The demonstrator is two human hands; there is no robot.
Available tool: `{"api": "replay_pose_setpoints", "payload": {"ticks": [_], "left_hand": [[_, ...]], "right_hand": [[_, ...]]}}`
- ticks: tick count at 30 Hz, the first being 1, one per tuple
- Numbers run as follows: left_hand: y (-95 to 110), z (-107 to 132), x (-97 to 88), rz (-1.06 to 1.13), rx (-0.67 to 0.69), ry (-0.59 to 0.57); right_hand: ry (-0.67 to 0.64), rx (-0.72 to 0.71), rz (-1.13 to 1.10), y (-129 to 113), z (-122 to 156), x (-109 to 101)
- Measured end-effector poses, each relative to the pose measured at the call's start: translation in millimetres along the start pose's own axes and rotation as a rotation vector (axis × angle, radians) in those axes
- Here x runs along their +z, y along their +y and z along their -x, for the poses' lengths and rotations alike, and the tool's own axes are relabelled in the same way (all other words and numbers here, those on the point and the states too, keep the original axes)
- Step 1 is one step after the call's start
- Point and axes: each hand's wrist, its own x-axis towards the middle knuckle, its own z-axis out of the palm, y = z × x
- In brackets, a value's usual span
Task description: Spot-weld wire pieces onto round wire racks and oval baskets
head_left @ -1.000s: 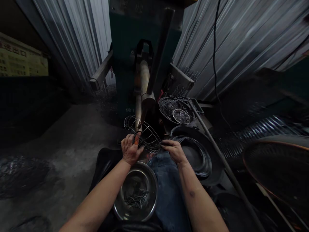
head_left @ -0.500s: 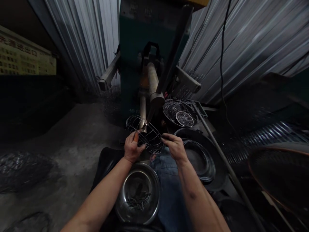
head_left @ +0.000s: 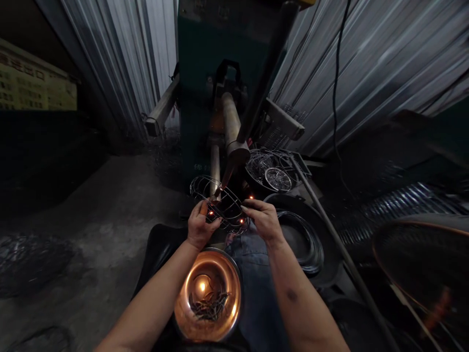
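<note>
holding a cage (head_left: 224, 208) of thin wire up against the tip of the welder (head_left: 231, 134), we have both hands on it. our left hand (head_left: 200, 227) is pinched shut on the near left rim, thumb over the wire and fingers curled under. our right hand (head_left: 264, 220) is closed on the right rim, fingertips gripping an outer ring. the cage lies tilted between the hands, just above our knees, with small orange sparks (head_left: 211, 213) glowing where its wires cross.

we judge the cage to be light and springy. the hoops look stiff enough to keep their shape, but a hard squeeze would likely bend them. bare wire is also slick and will be hot near the sparks. the outer rim, well away from the glowing joints, looks like the safest place to grip, with one hand on each side so it cannot twist.

a steel bowl (head_left: 190, 293) sits on our lap between the forearms, lit orange, with short wire bits (head_left: 209, 305) in it. a stack of rings (head_left: 306, 239) lies to the right, and more cages (head_left: 271, 171) are piled beyond it.
</note>
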Motion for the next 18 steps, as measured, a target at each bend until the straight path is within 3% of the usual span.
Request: {"api": "replay_pose_setpoints", "payload": {"ticks": [7,14,18], "left_hand": [[4.4,-1.9,-1.3,0.125,-0.091,0.008],[15.2,3.6,-4.3,0.211,-0.187,0.001],[20.3,4.3,-1.4,0.302,-0.337,0.025]], "right_hand": [[-0.025,-0.046,0.048,-12.9,-15.0,12.4],[-0.114,0.057,0.06,-4.7,3.3,-21.2],[-0.116,0.002,0.122,-8.9,5.5,-20.4]]}}
